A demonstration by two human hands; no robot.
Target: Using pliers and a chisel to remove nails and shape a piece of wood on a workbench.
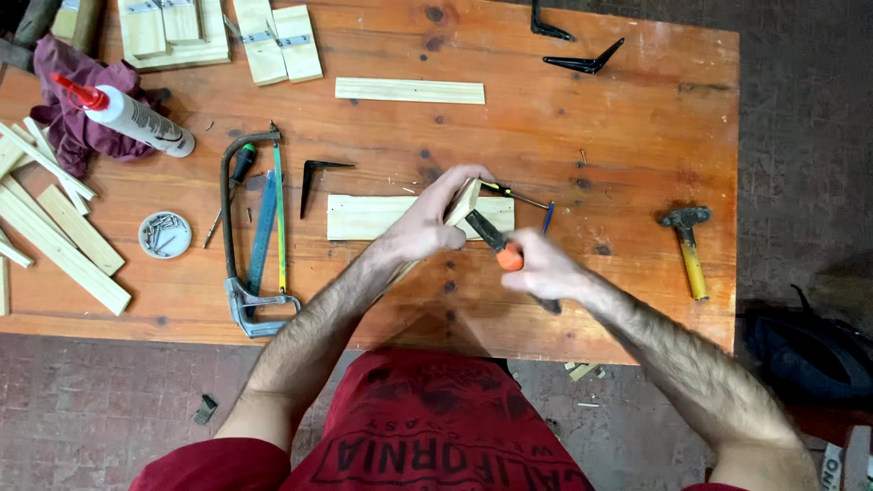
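Head view. My left hand (423, 227) is closed around a small wood strip (462, 204), held tilted above a flat pine board (364, 217) lying on the surface (637, 136). My right hand (544, 269) is closed on an orange-and-black handled tool (498, 244), its tip touching the strip just beside my left fingers (455, 182). I cannot tell the tool's exact kind.

Risk, in my judgement: the tip works close to the left fingers; a slip off the strip's narrow edge could drive it into them. The strip is braced by hand alone, so it could twist.

Surface: a knotty wooden top. Left of the board lie a black angle bracket (318, 177), a hacksaw (250, 236) and a round tin of screws (165, 235). Far left sit a glue bottle (136, 118) on a maroon rag (73, 118), with loose slats (64, 241) nearer. A hammer (688, 245) lies at right; hinged wood pieces (277, 41) lie at the far edge.

Room: brick-patterned floor (91, 400).
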